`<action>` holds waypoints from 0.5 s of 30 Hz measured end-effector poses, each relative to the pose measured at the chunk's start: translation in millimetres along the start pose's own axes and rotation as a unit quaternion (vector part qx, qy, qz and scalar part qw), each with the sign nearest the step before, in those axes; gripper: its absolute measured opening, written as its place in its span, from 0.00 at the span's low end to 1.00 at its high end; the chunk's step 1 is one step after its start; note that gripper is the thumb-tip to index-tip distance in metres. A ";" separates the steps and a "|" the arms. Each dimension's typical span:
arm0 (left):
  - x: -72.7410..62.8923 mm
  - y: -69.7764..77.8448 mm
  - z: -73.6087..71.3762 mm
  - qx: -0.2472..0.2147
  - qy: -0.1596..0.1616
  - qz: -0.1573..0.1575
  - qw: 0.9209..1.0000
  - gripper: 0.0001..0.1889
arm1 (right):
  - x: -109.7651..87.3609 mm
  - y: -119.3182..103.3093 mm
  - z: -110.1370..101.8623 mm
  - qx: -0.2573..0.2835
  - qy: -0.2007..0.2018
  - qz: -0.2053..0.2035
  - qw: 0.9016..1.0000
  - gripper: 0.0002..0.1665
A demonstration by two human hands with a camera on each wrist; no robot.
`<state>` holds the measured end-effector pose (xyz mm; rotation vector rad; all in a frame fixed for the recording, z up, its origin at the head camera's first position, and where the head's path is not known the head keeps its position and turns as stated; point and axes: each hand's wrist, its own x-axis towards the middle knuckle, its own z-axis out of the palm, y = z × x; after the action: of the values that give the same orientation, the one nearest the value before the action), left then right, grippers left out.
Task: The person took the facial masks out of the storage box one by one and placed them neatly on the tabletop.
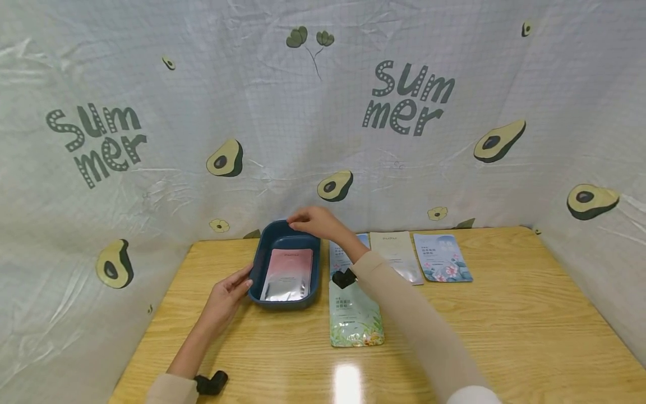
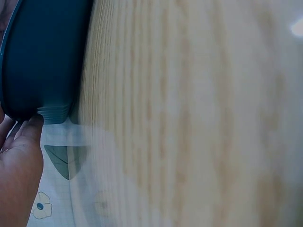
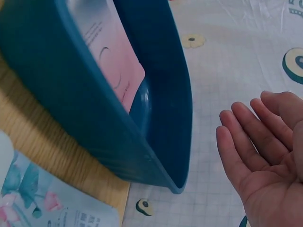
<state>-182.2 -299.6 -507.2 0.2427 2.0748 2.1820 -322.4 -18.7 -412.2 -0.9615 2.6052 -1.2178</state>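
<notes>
A deep blue rectangular bin (image 1: 286, 304) sits at the back left of the table, with a pink and silver sheet mask packet (image 1: 289, 275) lying flat inside. My left hand (image 1: 227, 294) touches the bin's outer left wall near the front corner, its fingers fairly straight against the side. In the left wrist view, those fingertips (image 2: 34, 120) rest on the bin's outside by its ribbed corner. Over the bin's back right corner hovers my right hand (image 1: 317, 221). The right wrist view shows that hand (image 3: 260, 151) with fingers loosely extended, apart from the bin (image 3: 71, 94) and holding nothing.
Right of the bin lie a green packet (image 1: 355, 322), a blue packet (image 1: 339, 261) partly under my right forearm, a cream and silver packet (image 1: 396, 249) and another blue packet (image 1: 443, 258). A patterned cloth (image 1: 282, 112) stands behind the wooden table (image 1: 525, 314).
</notes>
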 end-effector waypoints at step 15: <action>0.9 1.0 2.6 -0.009 0.002 0.005 1.000 0.30 | 25.2 7.2 9.1 0.087 -0.037 0.057 0.994 0.19</action>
<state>-182.6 -297.0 -506.0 0.2473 2.0583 2.2076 -342.8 -36.0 -419.5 -0.7976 2.4135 -1.3275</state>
